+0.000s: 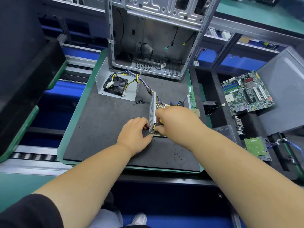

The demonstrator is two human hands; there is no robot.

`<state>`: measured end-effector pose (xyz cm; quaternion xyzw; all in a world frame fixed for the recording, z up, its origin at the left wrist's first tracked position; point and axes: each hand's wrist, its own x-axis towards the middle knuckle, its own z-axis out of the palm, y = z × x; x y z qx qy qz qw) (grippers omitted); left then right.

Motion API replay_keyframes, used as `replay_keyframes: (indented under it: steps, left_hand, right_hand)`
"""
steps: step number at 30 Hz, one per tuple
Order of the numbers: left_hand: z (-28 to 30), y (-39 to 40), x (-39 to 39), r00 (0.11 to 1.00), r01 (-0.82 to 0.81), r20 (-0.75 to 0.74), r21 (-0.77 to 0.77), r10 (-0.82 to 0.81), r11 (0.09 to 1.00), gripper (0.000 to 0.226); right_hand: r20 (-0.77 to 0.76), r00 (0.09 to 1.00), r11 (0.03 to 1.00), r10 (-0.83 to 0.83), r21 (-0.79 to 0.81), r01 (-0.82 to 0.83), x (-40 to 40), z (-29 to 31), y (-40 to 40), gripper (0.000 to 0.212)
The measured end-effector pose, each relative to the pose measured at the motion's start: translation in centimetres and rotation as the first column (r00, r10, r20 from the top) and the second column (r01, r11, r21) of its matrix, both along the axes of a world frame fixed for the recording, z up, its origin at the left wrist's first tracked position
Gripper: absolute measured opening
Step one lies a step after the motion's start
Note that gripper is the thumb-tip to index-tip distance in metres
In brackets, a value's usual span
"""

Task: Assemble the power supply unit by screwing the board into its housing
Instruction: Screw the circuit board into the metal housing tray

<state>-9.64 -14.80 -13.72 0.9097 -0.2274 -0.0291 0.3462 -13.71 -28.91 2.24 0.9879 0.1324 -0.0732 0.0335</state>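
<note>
Black mat (102,137), loose screws (139,102) nearby

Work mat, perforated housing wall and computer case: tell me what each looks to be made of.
Work mat: dark grey foam or rubber by the look, matte and finely speckled, without glare.
Perforated housing wall: thin sheet metal, silver-grey, punched with rows of small holes; the left hand steadies it.
Computer case: stamped bare steel or similar, with bright reflections, pressed ribs and folded edges.
</note>
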Motion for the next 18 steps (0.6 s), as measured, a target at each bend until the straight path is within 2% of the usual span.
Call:
replay_keyframes:
  steps: [3,7,13,18]
  left_hand:
    - [0.0,0.0,0.0,1.000,0.002,0.009,0.009,-0.002,1.000,0.026]
    - [0.0,0.1,0.0,1.000,0.005,0.000,0.002,-0.005,1.000,0.025]
    - [0.0,-0.1,0.0,1.000,0.014,0.010,0.055,-0.015,0.998,0.026]
    - [0.1,-0.3,-0.1,1.000,0.012,0.018,0.094,-0.014,0.995,0.024]
  right_hand:
    - [0.030,0.992,0.991,-0.123,-0.057,0.125,0.2,-0.7,0.4,0.036]
    - [0.052,0.974,0.974,-0.221,-0.040,0.224,0.2,-1.2,0.5,0.036]
    - [0.066,0.982,0.984,-0.175,0.033,0.173,-1.3,-1.0,0.4,0.016]
    - [0.093,0.988,0.992,-0.124,0.002,0.125,-2.3,-1.1,1.0,0.020]
